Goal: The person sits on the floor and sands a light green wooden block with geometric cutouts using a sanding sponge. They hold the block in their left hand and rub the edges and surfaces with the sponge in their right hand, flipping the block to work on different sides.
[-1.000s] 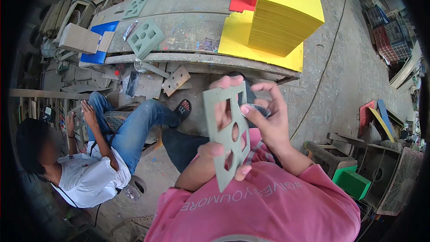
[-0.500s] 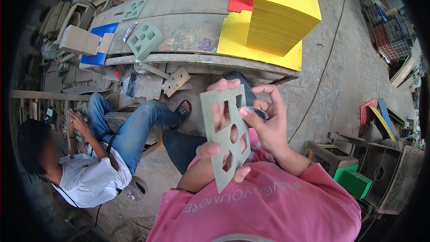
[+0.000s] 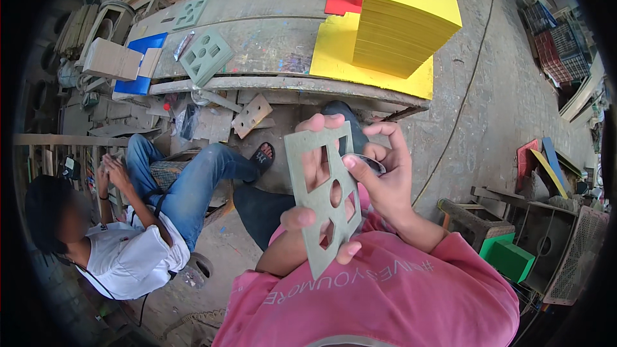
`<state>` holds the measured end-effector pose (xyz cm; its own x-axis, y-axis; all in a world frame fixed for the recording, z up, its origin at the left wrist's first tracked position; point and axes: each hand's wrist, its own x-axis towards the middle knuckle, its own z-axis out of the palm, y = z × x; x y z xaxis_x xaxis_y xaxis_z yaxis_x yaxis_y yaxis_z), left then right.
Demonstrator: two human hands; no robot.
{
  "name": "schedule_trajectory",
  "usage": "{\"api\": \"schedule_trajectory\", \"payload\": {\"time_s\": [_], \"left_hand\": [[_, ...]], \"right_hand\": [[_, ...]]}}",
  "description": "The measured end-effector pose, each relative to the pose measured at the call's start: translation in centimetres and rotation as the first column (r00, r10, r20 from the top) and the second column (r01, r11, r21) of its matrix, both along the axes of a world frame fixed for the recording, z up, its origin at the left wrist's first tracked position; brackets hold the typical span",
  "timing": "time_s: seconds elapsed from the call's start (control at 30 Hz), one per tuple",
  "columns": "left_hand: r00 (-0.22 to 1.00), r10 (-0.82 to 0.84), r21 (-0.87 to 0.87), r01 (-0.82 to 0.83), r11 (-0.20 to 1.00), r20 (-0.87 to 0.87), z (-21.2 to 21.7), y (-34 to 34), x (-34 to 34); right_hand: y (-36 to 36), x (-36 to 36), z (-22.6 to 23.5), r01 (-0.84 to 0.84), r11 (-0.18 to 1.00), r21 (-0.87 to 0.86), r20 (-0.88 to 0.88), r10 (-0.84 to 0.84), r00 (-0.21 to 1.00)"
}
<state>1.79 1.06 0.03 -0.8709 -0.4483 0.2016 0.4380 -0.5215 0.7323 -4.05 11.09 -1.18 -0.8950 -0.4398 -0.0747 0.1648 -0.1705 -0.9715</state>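
Note:
My left hand [image 3: 297, 218] grips a thin grey-green board [image 3: 321, 202] in front of my chest. The board is tilted up on a corner and has several cut-out shapes, among them an oval and a hexagon; some of my left fingers show behind it through the holes. At the board's right edge, my right hand [image 3: 392, 177] pinches a small dark curved piece [image 3: 373, 164] with a pale rim between thumb and fingers. Its kind I cannot make out. The right thumb tip lies against or very near the board's edge.
Ahead stands a long worn bench [image 3: 270, 38] bearing a tall yellow stack [image 3: 408, 26] and similar green cut-out boards [image 3: 205, 56]. Beside me on the left sits another person [image 3: 132, 250]. A green block [image 3: 508, 258] and a wire-mesh crate [image 3: 572, 257] are at the right.
Hardly anything differs. The board has tilted very slightly, its upper left corner a little further left, while both hands keep their grips.

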Motion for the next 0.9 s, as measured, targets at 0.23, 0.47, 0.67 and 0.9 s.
{"api": "schedule_trajectory", "payload": {"time_s": [0.23,0.47,0.67,0.9], "left_hand": [[1.0,0.001,0.022,-0.001,1.0,-0.011,0.1,0.1,-0.1],[0.998,0.054,0.098,-0.052,0.994,-0.021,0.5,0.0,-0.6],[0.996,0.043,0.168,-0.03,0.985,-0.072,-0.3,0.0,-0.2],[0.999,-0.005,0.253,0.018,0.967,-0.052,-1.1,-0.8,-0.2]], "right_hand": [[0.0,0.4,0.1,0.016,1.0,0.019,-0.015,-0.016,1.0],[-0.7,-0.4,-0.1,0.067,0.998,0.0,-0.058,-0.067,0.996],[-1.7,-2.2,-0.3,0.094,0.995,-0.031,-0.102,-0.097,0.99],[-1.0,-1.7,-0.9,0.139,0.984,0.109,-0.305,-0.1,0.947]]}}
